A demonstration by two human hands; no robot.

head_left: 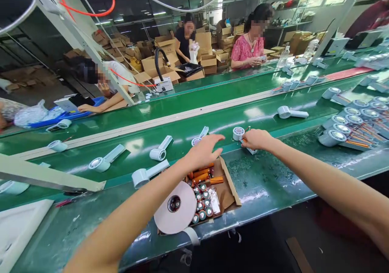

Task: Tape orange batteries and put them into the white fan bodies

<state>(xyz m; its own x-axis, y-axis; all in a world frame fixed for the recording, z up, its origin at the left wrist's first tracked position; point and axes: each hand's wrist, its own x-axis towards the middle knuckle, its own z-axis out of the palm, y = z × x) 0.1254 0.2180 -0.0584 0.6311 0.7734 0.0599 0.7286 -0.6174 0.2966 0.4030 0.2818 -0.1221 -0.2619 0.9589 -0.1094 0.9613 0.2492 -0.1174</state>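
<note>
here, right hand (257, 139) on pale round-headed piece (238, 133)

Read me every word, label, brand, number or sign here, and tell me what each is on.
No text is readable.
Cardboard boxes: any print too small and blurred.
White device with black hose: marks too small.
Orange cylinders: nothing legible.
Pale piece in right hand: nothing legible.

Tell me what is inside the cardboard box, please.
The cardboard box holds orange cylinders, green-rimmed cylinders, ends showing, and a white item. The white roll and the left hand cover parts of it; most of what lies beneath cannot be seen.
</note>
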